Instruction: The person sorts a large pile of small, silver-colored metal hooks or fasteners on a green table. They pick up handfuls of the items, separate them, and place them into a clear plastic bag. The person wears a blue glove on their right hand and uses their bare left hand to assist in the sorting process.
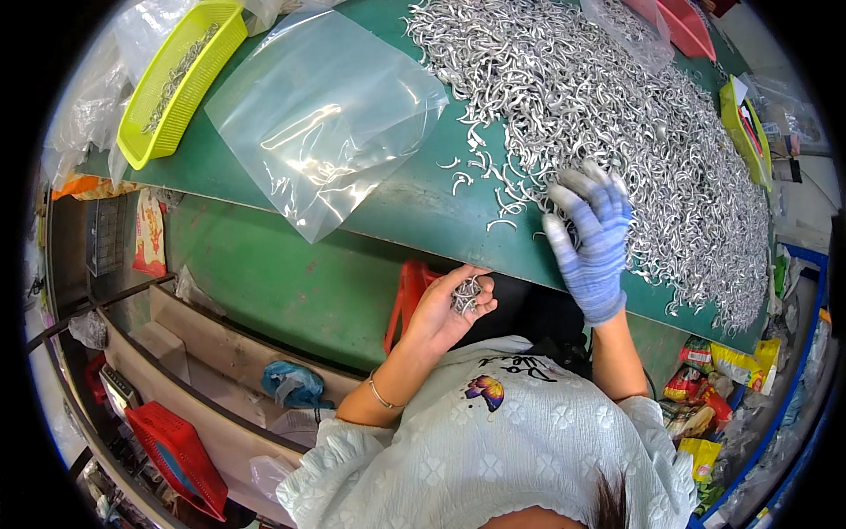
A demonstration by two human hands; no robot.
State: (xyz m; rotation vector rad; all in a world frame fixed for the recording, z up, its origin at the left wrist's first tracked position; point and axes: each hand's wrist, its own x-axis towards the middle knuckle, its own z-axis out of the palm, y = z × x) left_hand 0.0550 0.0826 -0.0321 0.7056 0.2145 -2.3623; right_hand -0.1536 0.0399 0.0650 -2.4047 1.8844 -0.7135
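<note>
A big heap of small curved silver metal pieces (546, 88) covers the right side of the green table (388, 212). My right hand (592, 242), in a blue and white knitted glove, lies palm down at the near-left edge of this heap, fingers stretched and apart. Whether any piece is under its fingertips is hidden. My bare left hand (441, 313) is just off the table's front edge, palm up, with its fingers curled round a small handful of metal pieces (465, 295). A few loose pieces (502, 207) lie on the tabletop left of my gloved hand.
A clear plastic bag (326, 123) lies flat left of the heap, overhanging the front edge. Beyond it stands a yellow-green basket (176, 84) with some pieces inside. Another yellow-green basket (746, 132) is at the far right. A red stool (410, 295) is below the table.
</note>
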